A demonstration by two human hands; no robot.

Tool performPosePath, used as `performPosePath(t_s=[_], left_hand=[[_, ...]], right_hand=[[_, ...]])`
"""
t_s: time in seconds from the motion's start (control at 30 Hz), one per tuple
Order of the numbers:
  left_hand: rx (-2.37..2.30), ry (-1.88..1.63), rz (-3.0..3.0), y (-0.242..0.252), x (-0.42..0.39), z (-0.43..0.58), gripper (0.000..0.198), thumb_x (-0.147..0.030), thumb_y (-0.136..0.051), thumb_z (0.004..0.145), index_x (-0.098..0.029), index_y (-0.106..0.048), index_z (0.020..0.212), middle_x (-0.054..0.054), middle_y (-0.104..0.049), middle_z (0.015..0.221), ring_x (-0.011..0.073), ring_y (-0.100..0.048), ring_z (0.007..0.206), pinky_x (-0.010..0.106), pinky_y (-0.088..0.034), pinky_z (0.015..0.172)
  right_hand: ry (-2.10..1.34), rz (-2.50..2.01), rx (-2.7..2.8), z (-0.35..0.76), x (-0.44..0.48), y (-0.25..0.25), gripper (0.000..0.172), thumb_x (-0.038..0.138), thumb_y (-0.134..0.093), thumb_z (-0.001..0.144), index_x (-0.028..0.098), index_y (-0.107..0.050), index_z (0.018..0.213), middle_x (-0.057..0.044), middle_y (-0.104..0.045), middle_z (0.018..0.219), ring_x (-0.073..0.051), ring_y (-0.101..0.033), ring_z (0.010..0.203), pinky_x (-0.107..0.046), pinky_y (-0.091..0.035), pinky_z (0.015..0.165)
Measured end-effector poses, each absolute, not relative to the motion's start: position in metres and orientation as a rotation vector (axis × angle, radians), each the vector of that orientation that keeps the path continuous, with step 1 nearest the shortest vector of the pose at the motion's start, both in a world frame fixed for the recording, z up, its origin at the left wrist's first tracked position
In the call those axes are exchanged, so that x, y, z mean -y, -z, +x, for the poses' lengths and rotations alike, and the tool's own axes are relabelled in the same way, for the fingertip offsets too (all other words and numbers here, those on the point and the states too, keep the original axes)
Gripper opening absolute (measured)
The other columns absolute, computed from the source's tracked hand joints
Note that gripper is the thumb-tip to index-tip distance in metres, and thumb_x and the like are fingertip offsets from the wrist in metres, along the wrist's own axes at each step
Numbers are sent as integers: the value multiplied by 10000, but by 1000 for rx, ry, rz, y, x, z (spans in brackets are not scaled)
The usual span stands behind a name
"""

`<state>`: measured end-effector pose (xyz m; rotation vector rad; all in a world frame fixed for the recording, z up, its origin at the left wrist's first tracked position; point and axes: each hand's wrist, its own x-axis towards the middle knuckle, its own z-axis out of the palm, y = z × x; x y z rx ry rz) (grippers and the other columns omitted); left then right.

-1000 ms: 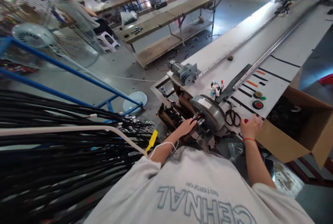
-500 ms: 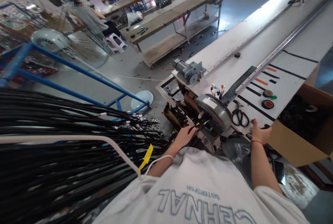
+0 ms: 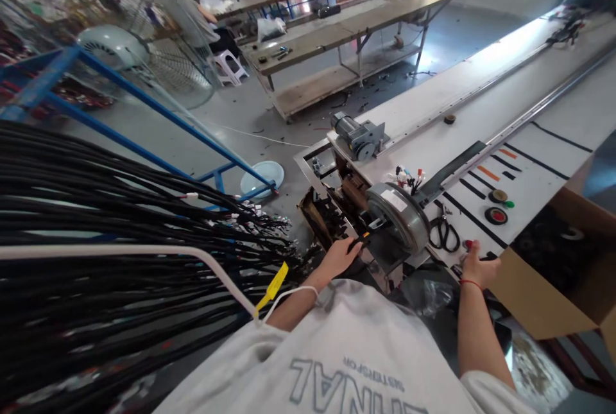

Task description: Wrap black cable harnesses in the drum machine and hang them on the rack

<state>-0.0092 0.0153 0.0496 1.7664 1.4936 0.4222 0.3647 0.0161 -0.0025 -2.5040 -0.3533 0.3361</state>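
My left hand [image 3: 338, 257] is closed around a black cable [image 3: 356, 244], whose end with a small yellow-orange part [image 3: 366, 235] points toward a large grey wheel-shaped device [image 3: 398, 216] at the bench end. My right hand [image 3: 479, 267] is at the near edge of the white bench, its thumb and a finger spread apart. Its thumb lies beside a small red knob-like part [image 3: 468, 244]; whether they touch is unclear, and the other fingers are mostly hidden. Black-handled scissors [image 3: 445, 234] lie between the wheel device and my right hand.
Tape rolls [image 3: 496, 215] and black and orange strips lie on the bench [image 3: 524, 208]. A cardboard box [image 3: 539, 298] stands at right. Many black cables [image 3: 120, 208] hang along a blue frame [image 3: 144, 109] at left. A motor [image 3: 359, 135] sits on the bench's far corner. Someone sits behind a fan.
The view has tilted, so the background sits lower in the picture. My right thumb has shifted slightly, and more of the red part shows. My left hand still holds the cable near the wheel device.
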Motion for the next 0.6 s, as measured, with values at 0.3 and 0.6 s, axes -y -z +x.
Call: performPosePath(t_s=[0.3,0.6], left_hand=[[-1362,-417,1647,-26,14,-56,421,-479,-332,956,-182,-555,759,6,-579,643,159,-551,640,265,-424,657],[-1420,-482,1656,-19,13,-33,373,-471,-366,963,-192,-564,813,48,-628,763,200,-595,756,288,-435,724]], right_hand=[[-337,-2518,477,371,-17,3,886,764,-494,742,105,-427,1330,-287,-531,1307,-436,-519,1214,-568,-430,995],[-310,-2484,572,374,-20,8,809,691,-494,796,71,-407,1309,-298,-499,1323,-384,-488,1265,-518,-419,1037]])
